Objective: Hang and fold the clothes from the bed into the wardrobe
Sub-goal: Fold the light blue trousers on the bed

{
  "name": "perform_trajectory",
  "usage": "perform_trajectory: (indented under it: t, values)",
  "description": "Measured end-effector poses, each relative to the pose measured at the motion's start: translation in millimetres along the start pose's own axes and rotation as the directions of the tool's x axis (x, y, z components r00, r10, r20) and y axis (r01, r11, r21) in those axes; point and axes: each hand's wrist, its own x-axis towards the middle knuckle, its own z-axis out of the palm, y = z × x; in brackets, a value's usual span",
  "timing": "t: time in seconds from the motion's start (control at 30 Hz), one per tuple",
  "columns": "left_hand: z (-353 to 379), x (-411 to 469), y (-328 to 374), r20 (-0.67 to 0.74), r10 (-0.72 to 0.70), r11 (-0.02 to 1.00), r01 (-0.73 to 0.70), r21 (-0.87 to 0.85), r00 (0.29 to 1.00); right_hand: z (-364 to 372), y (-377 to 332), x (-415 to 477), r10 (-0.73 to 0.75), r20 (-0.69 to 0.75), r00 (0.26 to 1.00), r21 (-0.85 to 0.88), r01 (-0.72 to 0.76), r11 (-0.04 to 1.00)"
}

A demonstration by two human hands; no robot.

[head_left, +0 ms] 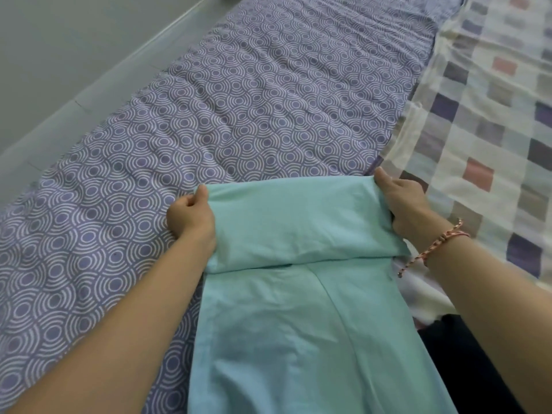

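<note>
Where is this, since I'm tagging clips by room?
Probably a bedroom: a purple patterned bedsheet, a checked blanket beside it, and a mint garment being folded on top.

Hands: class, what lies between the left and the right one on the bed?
In the head view, the folded-over end of the garment fills the whole stretch; the left hand and right hand each grip one side of it.

Both forward: left hand [191, 216], right hand [403, 201], each tight on garment [298, 225].
</note>
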Motion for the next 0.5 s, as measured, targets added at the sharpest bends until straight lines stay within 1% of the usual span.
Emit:
perform_trajectory:
  t: [0.03,0.07,0.1,0.13,0.17,0.2,0.23,0.27,0.3,0.33,0.37,0.4,0.5]
  values:
    - [-3.1,-1.3,-2.0,0.037,0.02,1.0,-0.02,0.003,0.999,-2.7,-0.2,-2.5,0.005,0.056,0.998,-0.022,-0.004,1.0]
    - [-8.7,-2.4,-5.1,0.11,0.029,1.0,-0.029,-0.005,0.994,-9.0,-0.1,-5.1,0.036,0.158,0.987,-0.035,-0.031,0.999]
    - [-16.8,-3.1,-7.4,0.221,0.026,0.999,-0.018,-0.039,0.975,-16.5,-1.0,-10.2,0.081,0.299,0.951,-0.049,-0.069,0.996]
    - [-25.7,-2.9,-8.7,0.368,0.008,0.997,0.022,-0.078,0.93,-24.5,-1.7,-15.7,0.116,0.421,0.9,-0.06,-0.1,0.993]
    - [-35.3,-3.8,-8.9,0.51,-0.017,0.993,0.074,-0.092,0.86,-31.2,-0.3,-19.3,0.13,0.486,0.864,-0.069,-0.111,0.991]
    - [-42.5,-2.4,-6.1,0.608,-0.036,0.991,0.105,-0.079,0.793,-33.5,0.3,-17.6,0.124,0.487,0.865,-0.105,-0.083,0.991]
    - [-46.7,-0.5,-2.1,0.652,-0.041,0.996,0.081,-0.032,0.757,-32.1,0.3,-14.2,0.096,0.434,0.896,-0.158,-0.03,0.987]
    - [-47.3,3.5,2.7,0.652,-0.022,1.0,0.017,0.014,0.758,-27.6,-2.8,-11.7,0.054,0.356,0.933,-0.211,0.023,0.977]
    - [-45.0,7.7,10.4,0.634,0.015,0.998,-0.054,0.042,0.773,-21.6,-6.3,-6.8,0.017,0.295,0.955,-0.247,0.059,0.967]
    - [-40.9,13.1,19.5,0.612,0.057,0.994,-0.104,0.042,0.788,-14.5,-12.3,-2.8,-0.01,0.261,0.965,-0.258,0.08,0.963]
    - [-35.7,18.4,29.4,0.595,0.09,0.993,-0.121,0.012,0.798,-8.3,-20.0,0.4,-0.033,0.236,0.971,-0.244,0.092,0.965]
    - [-30.4,22.7,40.7,0.579,0.112,0.993,-0.116,-0.029,0.807,-3.6,-28.2,4.3,-0.062,0.221,0.973,-0.206,0.109,0.972]
    - [-19.0,36.9,67.3,0.549,0.118,0.988,-0.041,-0.15,0.828,5.5,-52.0,9.8,-0.126,0.195,0.973,-0.074,0.143,0.987]
